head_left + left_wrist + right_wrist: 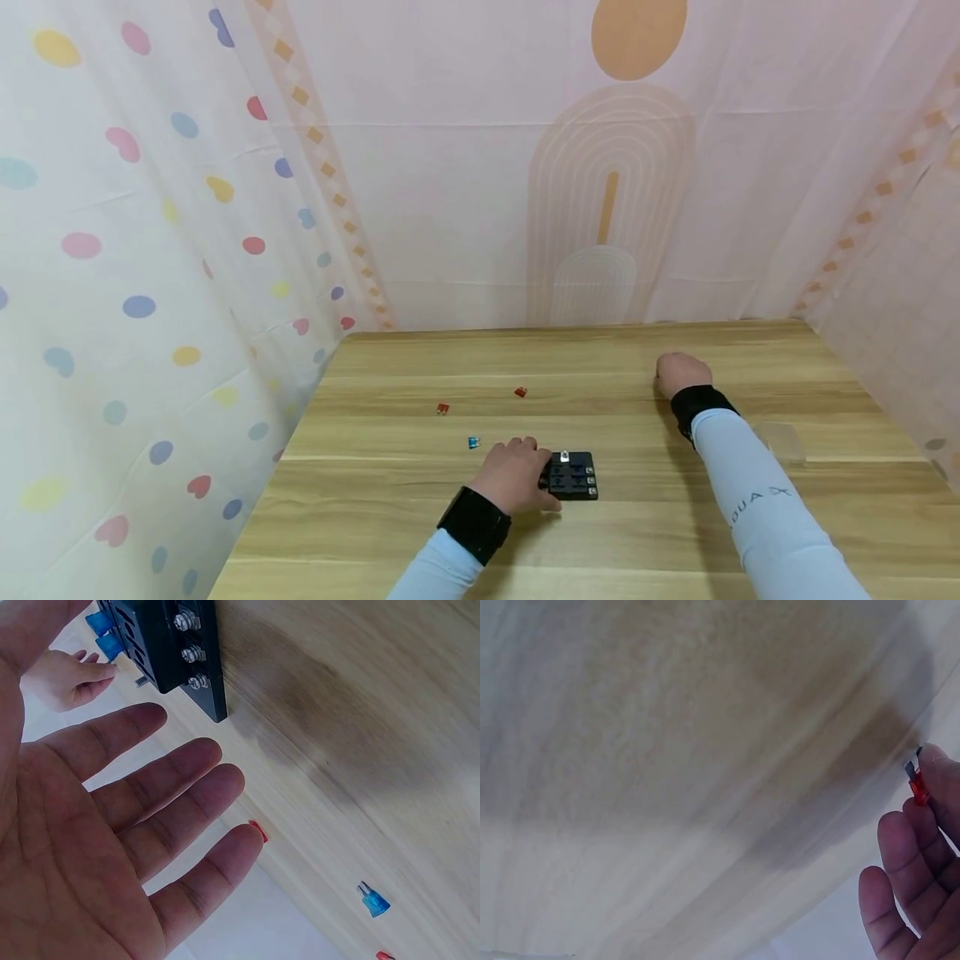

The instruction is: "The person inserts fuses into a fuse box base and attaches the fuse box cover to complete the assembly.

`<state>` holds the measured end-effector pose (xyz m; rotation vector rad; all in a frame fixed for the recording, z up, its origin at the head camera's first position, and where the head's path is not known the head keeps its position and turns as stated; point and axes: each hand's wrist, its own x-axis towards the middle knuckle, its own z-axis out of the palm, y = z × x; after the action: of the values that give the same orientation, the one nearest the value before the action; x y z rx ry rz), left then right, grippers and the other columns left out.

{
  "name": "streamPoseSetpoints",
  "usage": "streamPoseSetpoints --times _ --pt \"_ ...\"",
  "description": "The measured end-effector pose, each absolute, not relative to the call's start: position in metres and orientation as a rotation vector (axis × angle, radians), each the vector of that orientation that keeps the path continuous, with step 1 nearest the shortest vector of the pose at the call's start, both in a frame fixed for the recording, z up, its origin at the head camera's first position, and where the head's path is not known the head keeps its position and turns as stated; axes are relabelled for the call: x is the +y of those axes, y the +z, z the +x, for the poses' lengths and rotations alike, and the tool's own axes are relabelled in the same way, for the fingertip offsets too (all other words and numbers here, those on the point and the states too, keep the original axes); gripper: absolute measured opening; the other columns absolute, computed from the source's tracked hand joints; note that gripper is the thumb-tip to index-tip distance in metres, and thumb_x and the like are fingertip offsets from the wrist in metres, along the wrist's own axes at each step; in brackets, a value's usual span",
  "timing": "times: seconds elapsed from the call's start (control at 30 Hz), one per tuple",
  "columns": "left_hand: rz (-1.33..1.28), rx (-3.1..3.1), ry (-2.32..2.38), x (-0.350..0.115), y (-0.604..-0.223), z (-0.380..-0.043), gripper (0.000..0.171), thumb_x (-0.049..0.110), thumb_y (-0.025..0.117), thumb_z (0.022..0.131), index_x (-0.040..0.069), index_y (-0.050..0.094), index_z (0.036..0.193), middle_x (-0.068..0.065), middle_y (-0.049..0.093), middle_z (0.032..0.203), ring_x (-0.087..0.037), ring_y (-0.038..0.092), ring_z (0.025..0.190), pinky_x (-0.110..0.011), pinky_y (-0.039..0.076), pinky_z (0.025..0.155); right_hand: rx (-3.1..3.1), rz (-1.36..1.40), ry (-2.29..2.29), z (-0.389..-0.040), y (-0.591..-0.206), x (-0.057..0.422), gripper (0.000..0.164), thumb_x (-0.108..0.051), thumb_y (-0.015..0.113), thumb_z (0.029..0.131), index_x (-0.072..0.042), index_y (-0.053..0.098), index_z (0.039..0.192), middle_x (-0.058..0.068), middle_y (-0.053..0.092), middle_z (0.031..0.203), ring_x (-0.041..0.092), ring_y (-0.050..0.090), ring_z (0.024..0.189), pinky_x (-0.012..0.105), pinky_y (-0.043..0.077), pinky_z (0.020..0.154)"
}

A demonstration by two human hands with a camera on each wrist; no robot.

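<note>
A black fuse block (pixel 576 481) with metal screw terminals lies on the table, near the middle of the head view. My left hand (pixel 516 477) is at its left side, fingers extended and spread in the left wrist view, with the block beyond the fingertips. Two blue blade fuses (pixel 110 646) stick out of the block there. Farther back and to the right, my right hand (pixel 682 374) is over the table. Between thumb and forefinger it pinches a red blade fuse (pixel 919 789), metal prongs showing; the head view hides this fuse behind the hand.
One loose blue blade fuse (pixel 473 442) lies left of the block. Behind it are two red ones, a left red fuse (pixel 442 408) and a right red fuse (pixel 521 392). A clear plastic piece (pixel 787 444) sits beside the right forearm. Patterned curtains (pixel 465 208) border the table.
</note>
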<state>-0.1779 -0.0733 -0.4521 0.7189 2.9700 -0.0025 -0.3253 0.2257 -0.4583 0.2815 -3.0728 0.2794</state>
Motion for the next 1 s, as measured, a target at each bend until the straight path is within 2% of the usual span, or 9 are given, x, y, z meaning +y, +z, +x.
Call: streamPoseSetpoints --times 0.27,0.5,0.8,1.0 --pt "0.714 2.971 -0.002 -0.072 -0.452 -0.179 0.074 0.061 0.081 0.07 0.015 0.067 0.126 -0.005 0.066 0.113 -0.022 0.061 0.104 -0.038 0.051 0.086 -3.084 0.295 0.294 -0.321 -0.455 0.228 0.02 -0.002 0.063 0.086 -0.007 0.065 0.066 0.005 0.063 0.068 0.021 0.057 0.063 0.04 0.05 0.057" --pt "0.708 2.978 0.024 -0.07 -0.451 -0.18 0.073 0.06 0.082 0.07 0.015 0.067 0.126 -0.006 0.065 0.115 -0.023 0.061 0.106 -0.039 0.051 0.087 -3.063 0.303 0.319 -0.316 -0.459 0.236 0.012 -0.004 0.068 0.085 -0.003 0.069 0.073 0.01 0.068 0.076 0.025 0.062 0.069 0.044 0.053 0.065" --pt "0.711 2.987 0.039 -0.067 -0.45 -0.181 0.073 0.059 0.082 0.071 0.015 0.067 0.126 -0.007 0.066 0.116 -0.023 0.061 0.106 -0.04 0.051 0.088 -3.045 0.353 0.339 -0.311 -0.456 0.233 0.007 -0.001 0.066 0.086 0.002 0.073 0.085 0.015 0.071 0.086 0.033 0.067 0.081 0.048 0.054 0.075" --pt "0.711 2.995 0.052 -0.068 -0.452 -0.183 0.073 0.06 0.082 0.07 0.015 0.067 0.125 -0.006 0.066 0.116 -0.024 0.061 0.106 -0.039 0.051 0.085 -3.033 0.405 0.378 -0.309 -0.458 0.23 0.009 -0.002 0.066 0.088 0.001 0.072 0.082 0.012 0.071 0.082 0.026 0.063 0.072 0.045 0.053 0.072"
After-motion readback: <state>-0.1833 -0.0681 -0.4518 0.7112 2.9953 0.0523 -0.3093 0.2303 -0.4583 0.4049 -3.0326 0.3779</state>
